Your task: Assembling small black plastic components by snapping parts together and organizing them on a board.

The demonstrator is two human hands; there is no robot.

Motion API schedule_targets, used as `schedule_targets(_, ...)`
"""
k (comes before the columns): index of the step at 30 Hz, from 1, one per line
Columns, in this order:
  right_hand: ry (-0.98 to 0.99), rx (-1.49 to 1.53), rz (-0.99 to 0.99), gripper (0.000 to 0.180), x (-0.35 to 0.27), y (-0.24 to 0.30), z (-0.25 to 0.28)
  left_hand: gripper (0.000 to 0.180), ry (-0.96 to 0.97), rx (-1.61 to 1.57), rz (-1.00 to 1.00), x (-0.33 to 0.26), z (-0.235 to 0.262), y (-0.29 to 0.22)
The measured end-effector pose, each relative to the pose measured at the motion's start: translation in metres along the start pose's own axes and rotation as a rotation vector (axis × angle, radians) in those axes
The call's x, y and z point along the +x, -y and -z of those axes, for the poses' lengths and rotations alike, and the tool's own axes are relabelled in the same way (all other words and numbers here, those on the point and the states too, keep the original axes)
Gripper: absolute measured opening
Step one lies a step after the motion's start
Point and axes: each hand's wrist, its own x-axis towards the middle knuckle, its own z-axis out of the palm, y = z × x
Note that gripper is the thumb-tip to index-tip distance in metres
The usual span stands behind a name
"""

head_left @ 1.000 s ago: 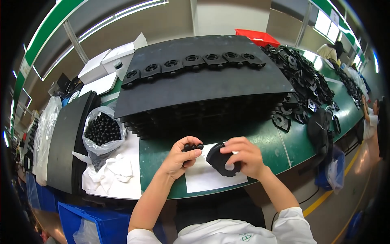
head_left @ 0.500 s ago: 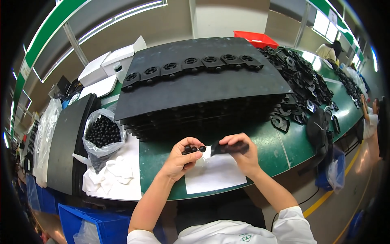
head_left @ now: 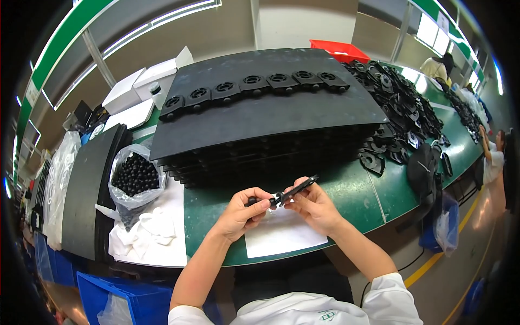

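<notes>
My left hand (head_left: 237, 212) is closed around a few small black balls (head_left: 251, 202), one of them pinched at the thumb and fingertips. Between thumb and fingers, my right hand (head_left: 317, 210) grips a flat black plastic part (head_left: 299, 188), seen nearly edge-on and tilted up to the right. Its lower left end meets the pinched ball; whether they are joined I cannot tell. Both hands are over a white paper sheet (head_left: 281, 238) on the green table (head_left: 352, 203). Beyond them, similar black parts (head_left: 252, 81) with round openings stand in a row on a stack of black boards (head_left: 260, 119).
On the left, a clear plastic bag (head_left: 142, 199) of black balls stands beside white cloths (head_left: 143, 235). A large pile of black plastic parts (head_left: 403, 103) covers the right side, near a red bin (head_left: 341, 51). A blue bin (head_left: 127, 298) sits below the table's left edge.
My right hand has turned the black part from a blurred flat pose to edge-on, bringing its end against the ball at my left fingertips. The left hand has barely moved.
</notes>
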Motion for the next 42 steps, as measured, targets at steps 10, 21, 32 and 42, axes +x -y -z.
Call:
schedule_targets(10,0.059,-0.200,0.178,0.014,0.003,-0.005,-0.004,0.013,0.008,-0.058,0.056,0.002,0.003,0.004)
schedule_targets(21,0.214,-0.929,0.535,0.023,0.001,0.052,-0.027,0.013,-0.034,0.095,0.013,0.007,-0.006,0.005)
schedule_targets(32,-0.673,-1.290,0.715,0.028,0.095,0.248,0.079,0.044,0.032,-0.340,-0.013,0.010,0.006,0.001)
schedule_targets(42,-0.622,-1.273,0.061,0.028,0.123,0.263,0.095,0.034,-0.002,-0.438,0.014,0.005,0.012,-0.002)
